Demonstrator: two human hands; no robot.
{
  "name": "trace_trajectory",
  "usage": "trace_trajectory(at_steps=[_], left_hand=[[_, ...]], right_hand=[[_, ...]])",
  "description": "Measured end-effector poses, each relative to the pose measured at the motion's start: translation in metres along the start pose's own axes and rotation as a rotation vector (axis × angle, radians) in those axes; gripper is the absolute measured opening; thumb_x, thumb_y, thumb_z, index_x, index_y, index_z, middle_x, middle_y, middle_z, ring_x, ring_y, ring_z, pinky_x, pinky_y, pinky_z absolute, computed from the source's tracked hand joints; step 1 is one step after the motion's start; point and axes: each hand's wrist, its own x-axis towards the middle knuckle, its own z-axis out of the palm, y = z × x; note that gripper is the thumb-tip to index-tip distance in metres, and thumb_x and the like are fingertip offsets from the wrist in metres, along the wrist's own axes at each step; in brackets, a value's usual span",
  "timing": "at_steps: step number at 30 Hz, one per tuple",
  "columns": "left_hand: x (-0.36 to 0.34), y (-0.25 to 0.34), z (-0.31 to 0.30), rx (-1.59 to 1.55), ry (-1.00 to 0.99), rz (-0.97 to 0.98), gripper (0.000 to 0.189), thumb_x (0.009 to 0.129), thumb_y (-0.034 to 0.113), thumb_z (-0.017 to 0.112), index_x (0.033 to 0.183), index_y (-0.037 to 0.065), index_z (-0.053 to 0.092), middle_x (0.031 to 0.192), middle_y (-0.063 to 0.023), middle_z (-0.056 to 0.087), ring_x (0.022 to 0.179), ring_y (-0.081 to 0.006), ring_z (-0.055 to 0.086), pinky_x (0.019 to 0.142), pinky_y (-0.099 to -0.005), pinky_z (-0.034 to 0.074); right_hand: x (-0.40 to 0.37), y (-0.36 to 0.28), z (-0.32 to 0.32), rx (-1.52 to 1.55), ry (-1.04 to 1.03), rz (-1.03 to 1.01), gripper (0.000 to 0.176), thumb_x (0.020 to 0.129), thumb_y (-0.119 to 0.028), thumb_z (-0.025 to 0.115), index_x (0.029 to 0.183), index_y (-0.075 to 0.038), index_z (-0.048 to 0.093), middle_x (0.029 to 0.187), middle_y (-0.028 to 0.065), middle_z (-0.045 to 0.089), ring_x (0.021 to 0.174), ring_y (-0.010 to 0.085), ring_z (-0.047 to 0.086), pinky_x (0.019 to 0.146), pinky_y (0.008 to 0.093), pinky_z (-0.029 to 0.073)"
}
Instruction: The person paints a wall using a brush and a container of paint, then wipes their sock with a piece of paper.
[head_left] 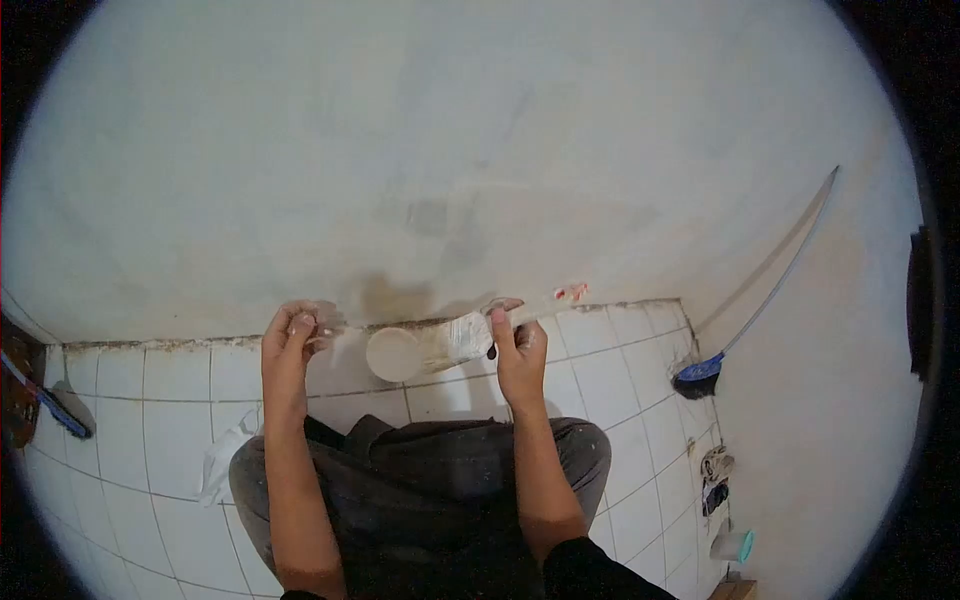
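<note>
Thumb and fingers of my left hand (297,340) are pressed together near the base of the wall, on what may be the thin handle of a round pale cup (394,355); the grip itself is blurred. The cup hangs over the floor between my hands. My right hand (520,355) is closed round a wide paintbrush (468,337), with its pale bristles pointing left to the cup's rim. The brush's light handle runs up and right past my fingers, with red marks near its end.
The wall (480,150) rises in front above a white tiled floor (175,420). A blue broom (700,375) leans at the right corner, another brush (65,413) lies at the left. A white plastic bag (225,460), crumpled cloth (716,467) and a teal-rimmed cup (735,546) are on the floor.
</note>
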Motion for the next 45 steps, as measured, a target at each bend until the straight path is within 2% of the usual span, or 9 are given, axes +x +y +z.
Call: trace_trajectory(at_steps=[3, 4, 6, 11, 15, 20, 27, 34, 45], left_hand=[[-0.003, 0.001, 0.005, -0.051, 0.066, 0.009, 0.024, 0.094, 0.023, 0.060, 0.111, 0.007, 0.062, 0.099, -0.0038, 0.063, 0.091, -0.0140, 0.060, 0.079, -0.0285, 0.048], [-0.002, 0.001, 0.008, -0.038, 0.074, 0.030, 0.025, 0.094, 0.024, 0.060, 0.111, 0.006, 0.061, 0.098, -0.0040, 0.063, 0.091, -0.0144, 0.060, 0.079, -0.0288, 0.048], [-0.003, 0.001, 0.006, -0.002, 0.117, 0.033, 0.027, 0.094, 0.025, 0.061, 0.112, 0.005, 0.061, 0.097, -0.0041, 0.063, 0.090, -0.0147, 0.060, 0.079, -0.0290, 0.049], [-0.006, 0.011, 0.004, -0.063, -0.019, 0.092, 0.026, 0.095, 0.024, 0.059, 0.111, 0.005, 0.062, 0.095, -0.0040, 0.063, 0.088, -0.0150, 0.060, 0.079, -0.0290, 0.049], [-0.006, 0.018, -0.009, -0.102, 0.009, 0.108, 0.024, 0.095, 0.023, 0.057, 0.110, 0.005, 0.062, 0.095, -0.0043, 0.063, 0.087, -0.0149, 0.060, 0.079, -0.0287, 0.049], [-0.013, 0.033, -0.029, -0.101, 0.125, 0.286, 0.023, 0.095, 0.019, 0.056, 0.110, 0.002, 0.062, 0.096, -0.0062, 0.063, 0.086, -0.0157, 0.060, 0.077, -0.0298, 0.049], [-0.021, 0.047, -0.043, -0.307, 0.199, 0.323, 0.018, 0.094, 0.013, 0.056, 0.106, 0.001, 0.063, 0.093, -0.0068, 0.065, 0.085, -0.0136, 0.060, 0.076, -0.0269, 0.047], [-0.022, 0.047, -0.053, -0.308, 0.161, 0.355, 0.028, 0.093, 0.018, 0.056, 0.113, -0.001, 0.057, 0.096, -0.0105, 0.063, 0.085, -0.0194, 0.060, 0.076, -0.0324, 0.049], [-0.022, 0.047, -0.052, -0.257, 0.188, 0.334, 0.027, 0.093, 0.019, 0.058, 0.113, 0.000, 0.057, 0.096, -0.0089, 0.062, 0.086, -0.0179, 0.060, 0.077, -0.0325, 0.048]], right_hand=[[0.000, 0.002, 0.009, 0.042, 0.003, -0.122, 0.028, 0.098, -0.025, 0.061, 0.100, 0.002, 0.063, 0.082, 0.0033, 0.061, 0.073, 0.0079, 0.053, 0.063, 0.0254, 0.043], [0.002, 0.010, 0.013, -0.014, 0.052, -0.212, 0.026, 0.099, -0.025, 0.060, 0.093, 0.000, 0.062, 0.077, -0.0009, 0.055, 0.069, 0.0062, 0.048, 0.059, 0.0231, 0.039], [0.004, 0.014, 0.022, -0.006, 0.045, -0.186, 0.027, 0.099, -0.025, 0.059, 0.093, 0.000, 0.062, 0.076, -0.0011, 0.055, 0.068, 0.0064, 0.047, 0.059, 0.0235, 0.039], [0.000, 0.024, 0.029, -0.076, 0.026, -0.177, 0.028, 0.101, -0.027, 0.055, 0.097, 0.000, 0.061, 0.075, -0.0023, 0.052, 0.067, 0.0055, 0.043, 0.058, 0.0235, 0.037], [0.000, 0.040, 0.044, -0.136, -0.058, -0.170, 0.025, 0.103, -0.027, 0.049, 0.104, -0.003, 0.058, 0.078, -0.0038, 0.050, 0.067, 0.0036, 0.040, 0.056, 0.0208, 0.033], [-0.003, 0.047, 0.053, -0.222, -0.154, -0.163, 0.024, 0.104, -0.025, 0.048, 0.108, -0.002, 0.055, 0.078, -0.0031, 0.048, 0.066, 0.0042, 0.039, 0.056, 0.0206, 0.032], [-0.002, 0.049, 0.062, -0.354, -0.230, -0.200, 0.024, 0.103, -0.024, 0.048, 0.107, -0.002, 0.056, 0.080, -0.0015, 0.050, 0.066, 0.0050, 0.040, 0.057, 0.0213, 0.033], [-0.007, 0.049, 0.069, -0.374, -0.247, -0.200, 0.028, 0.103, -0.027, 0.047, 0.107, 0.000, 0.055, 0.089, 0.0043, 0.057, 0.075, 0.0091, 0.049, 0.064, 0.0238, 0.042], [-0.006, 0.054, 0.067, -0.330, -0.217, -0.245, 0.024, 0.103, -0.023, 0.046, 0.108, -0.001, 0.056, 0.090, 0.0036, 0.057, 0.075, 0.0088, 0.049, 0.063, 0.0235, 0.041]])
